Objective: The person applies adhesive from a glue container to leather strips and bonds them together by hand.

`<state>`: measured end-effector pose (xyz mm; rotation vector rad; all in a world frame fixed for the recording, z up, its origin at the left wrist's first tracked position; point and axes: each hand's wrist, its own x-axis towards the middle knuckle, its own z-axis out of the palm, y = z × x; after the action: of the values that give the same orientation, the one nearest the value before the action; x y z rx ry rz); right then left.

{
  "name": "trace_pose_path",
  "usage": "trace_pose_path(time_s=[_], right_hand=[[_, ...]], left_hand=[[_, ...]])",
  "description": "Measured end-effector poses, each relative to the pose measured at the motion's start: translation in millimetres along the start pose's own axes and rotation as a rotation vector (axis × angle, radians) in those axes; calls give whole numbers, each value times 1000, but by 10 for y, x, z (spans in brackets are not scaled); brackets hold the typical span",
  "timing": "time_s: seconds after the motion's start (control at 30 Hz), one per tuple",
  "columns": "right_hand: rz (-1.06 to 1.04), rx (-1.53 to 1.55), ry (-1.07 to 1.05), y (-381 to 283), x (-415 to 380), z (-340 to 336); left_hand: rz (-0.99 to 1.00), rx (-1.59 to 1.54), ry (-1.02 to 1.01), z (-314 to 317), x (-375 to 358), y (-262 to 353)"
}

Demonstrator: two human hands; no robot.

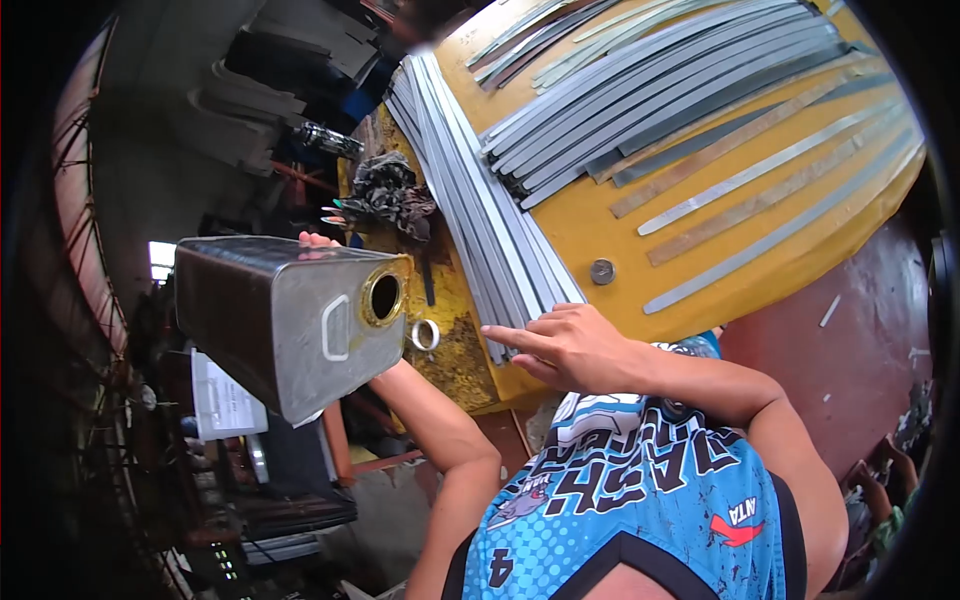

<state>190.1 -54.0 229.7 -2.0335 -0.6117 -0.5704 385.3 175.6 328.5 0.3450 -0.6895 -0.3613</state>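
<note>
My left hand (318, 240) grips a rectangular metal can (300, 330), raised and tilted at the left. Most of that hand is hidden behind the can; only some fingertips show over its top edge. The can has a round uncapped opening with yellowish residue round its rim and a wire handle on the end facing me. In front of my chest is my right hand (575, 350), its index finger stretched toward the can and the other fingers loosely bent, holding nothing. A white ring (425, 335) lies on the stained table edge, between the can and that finger.
Long grey metal strips (480, 190) run along the yellow table (570, 225), with more strips stacked beyond. A small round tin (602, 271) sits near them. A dark crumpled rag (390, 195) lies behind the can. A white plastic container (225, 395) stands below it.
</note>
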Motion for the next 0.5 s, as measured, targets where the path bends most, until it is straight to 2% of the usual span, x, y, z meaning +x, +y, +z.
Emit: trace_pose_path(time_s=[0.13, 0.3, 0.5], right_hand=[[-17, 9, -13, -11, 78, -40], [-83, 30, 95, 1, 205, -99], [-86, 38, 77, -72, 340, -326]], left_hand=[[-15, -16, -9, 167, 87, 123], [-24, -38, -1, 299, 114, 173], [-27, -53, 21, 386, 98, 164]])
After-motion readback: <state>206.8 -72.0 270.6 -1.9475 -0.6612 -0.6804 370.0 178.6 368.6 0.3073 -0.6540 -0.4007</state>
